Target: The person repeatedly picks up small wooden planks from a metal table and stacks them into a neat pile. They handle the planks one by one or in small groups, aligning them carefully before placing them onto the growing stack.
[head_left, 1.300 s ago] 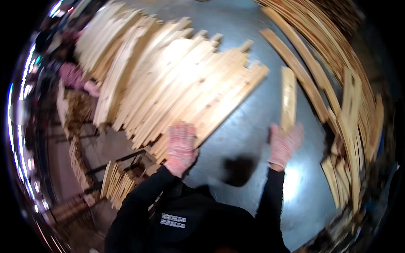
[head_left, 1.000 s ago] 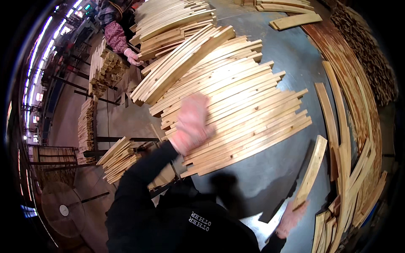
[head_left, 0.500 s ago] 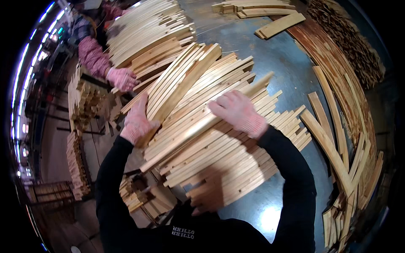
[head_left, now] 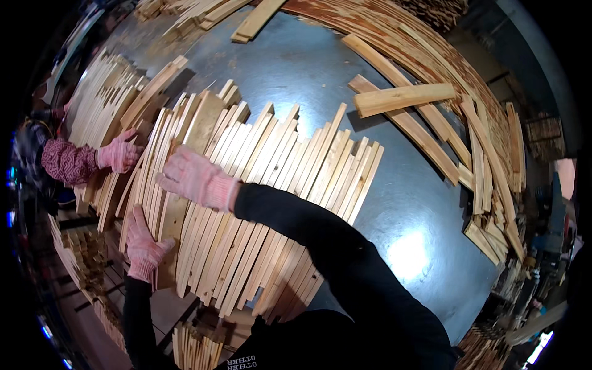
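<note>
Pale wooden strips (head_left: 271, 179) lie side by side in a broad row on the metal table (head_left: 407, 216). My left hand (head_left: 147, 246), in a pink knit glove, rests at the near left end of the row, its thumb spread away from the fingers. Over the upper left strips is my gloved right hand (head_left: 200, 179), fingers loosely bent, grasping nothing I can see. Beneath and beside it runs a wider wooden board (head_left: 203, 126). At the right, a separate short board (head_left: 404, 98) appears above other boards; whether it touches them I cannot tell.
On the left, a co-worker's gloved hand (head_left: 120, 153) is beside another stack of strips (head_left: 102, 105). Loose boards (head_left: 419, 139) and a heap of offcuts (head_left: 493, 203) lie along the right. One more board (head_left: 256, 21) sits at the far edge.
My right hand has let go of the strip it held and moved left over the row. A board now shows above the right-hand boards. The view has turned to the right.
</note>
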The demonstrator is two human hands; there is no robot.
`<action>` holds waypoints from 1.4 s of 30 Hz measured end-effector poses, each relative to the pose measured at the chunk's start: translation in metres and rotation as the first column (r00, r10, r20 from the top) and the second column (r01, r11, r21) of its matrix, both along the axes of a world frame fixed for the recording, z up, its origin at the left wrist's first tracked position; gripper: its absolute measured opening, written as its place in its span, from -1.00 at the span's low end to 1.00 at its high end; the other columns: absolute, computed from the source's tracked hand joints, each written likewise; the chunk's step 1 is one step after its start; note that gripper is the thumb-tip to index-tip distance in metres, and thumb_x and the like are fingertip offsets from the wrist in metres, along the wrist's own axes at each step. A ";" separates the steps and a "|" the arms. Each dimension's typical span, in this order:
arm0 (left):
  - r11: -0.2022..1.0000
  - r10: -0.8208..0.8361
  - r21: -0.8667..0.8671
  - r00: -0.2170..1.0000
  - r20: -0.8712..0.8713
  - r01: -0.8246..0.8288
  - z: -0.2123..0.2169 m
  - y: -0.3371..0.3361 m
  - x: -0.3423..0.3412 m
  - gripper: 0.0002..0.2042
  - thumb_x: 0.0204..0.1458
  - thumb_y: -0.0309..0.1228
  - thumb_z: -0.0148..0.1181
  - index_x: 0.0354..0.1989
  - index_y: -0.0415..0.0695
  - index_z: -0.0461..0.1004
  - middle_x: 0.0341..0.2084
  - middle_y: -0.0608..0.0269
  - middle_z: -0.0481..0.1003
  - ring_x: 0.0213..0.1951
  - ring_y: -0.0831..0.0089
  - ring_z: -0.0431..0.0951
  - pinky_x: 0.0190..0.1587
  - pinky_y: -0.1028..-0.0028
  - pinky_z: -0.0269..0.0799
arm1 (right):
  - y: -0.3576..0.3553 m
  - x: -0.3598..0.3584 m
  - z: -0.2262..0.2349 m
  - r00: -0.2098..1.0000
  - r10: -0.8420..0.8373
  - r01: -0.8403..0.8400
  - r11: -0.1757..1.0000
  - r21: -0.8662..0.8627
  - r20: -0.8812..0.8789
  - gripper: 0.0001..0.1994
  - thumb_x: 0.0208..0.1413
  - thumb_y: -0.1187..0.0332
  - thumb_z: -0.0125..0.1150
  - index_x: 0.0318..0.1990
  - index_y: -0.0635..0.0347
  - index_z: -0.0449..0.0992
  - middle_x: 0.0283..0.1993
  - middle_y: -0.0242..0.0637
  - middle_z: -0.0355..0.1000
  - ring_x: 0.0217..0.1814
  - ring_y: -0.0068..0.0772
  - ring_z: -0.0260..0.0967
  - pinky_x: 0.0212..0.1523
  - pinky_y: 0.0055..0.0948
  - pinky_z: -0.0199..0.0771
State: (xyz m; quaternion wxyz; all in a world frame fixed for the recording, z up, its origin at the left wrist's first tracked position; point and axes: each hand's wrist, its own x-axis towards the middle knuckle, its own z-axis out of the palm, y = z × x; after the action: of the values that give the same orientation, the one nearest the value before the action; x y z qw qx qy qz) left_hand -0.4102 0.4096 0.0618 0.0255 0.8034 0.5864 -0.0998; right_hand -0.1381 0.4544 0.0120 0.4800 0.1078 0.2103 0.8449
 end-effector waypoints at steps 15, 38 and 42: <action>0.998 0.065 -0.017 0.997 0.031 -0.064 -0.009 -0.024 0.006 0.28 -0.30 -0.24 0.55 0.57 -0.01 -0.31 0.44 -0.25 0.00 0.44 -0.15 0.06 0.44 0.04 0.05 | -0.129 0.484 -0.046 -0.617 -0.451 -0.343 0.891 -0.296 -0.644 -0.57 0.11 0.37 0.13 0.17 -0.06 0.45 0.22 -0.21 0.41 0.36 -0.10 0.27 0.41 0.13 0.06; 0.129 0.413 -0.596 0.504 0.759 0.793 -0.002 -0.260 0.421 -0.57 0.11 -0.17 0.34 0.01 -0.25 0.59 -0.28 0.28 0.61 -0.18 0.56 0.53 -0.07 0.46 0.46 | -0.326 0.446 0.112 -0.252 -0.559 0.445 0.658 0.607 0.790 -0.41 0.17 -0.14 0.12 0.16 0.14 0.45 0.02 -0.03 0.54 0.20 -0.14 0.46 0.16 -0.05 0.47; 0.337 0.475 -0.823 0.673 0.568 0.457 -0.060 -0.305 0.396 -0.58 0.13 -0.16 0.32 0.00 -0.26 0.58 -0.30 0.28 0.60 -0.21 0.54 0.55 -0.11 0.45 0.46 | -0.339 0.476 -0.005 -0.785 0.591 0.610 0.790 0.058 0.186 -0.19 0.02 -0.08 0.30 0.34 0.19 0.19 0.25 0.19 0.33 0.26 0.13 0.38 0.24 0.02 0.40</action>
State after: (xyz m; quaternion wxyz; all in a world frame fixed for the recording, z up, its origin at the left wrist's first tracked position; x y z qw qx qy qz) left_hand -0.0141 0.1050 0.0014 0.7185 0.5929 0.3539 -0.0835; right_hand 0.3382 0.1158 0.0075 0.3193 -0.9288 -0.1730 0.0738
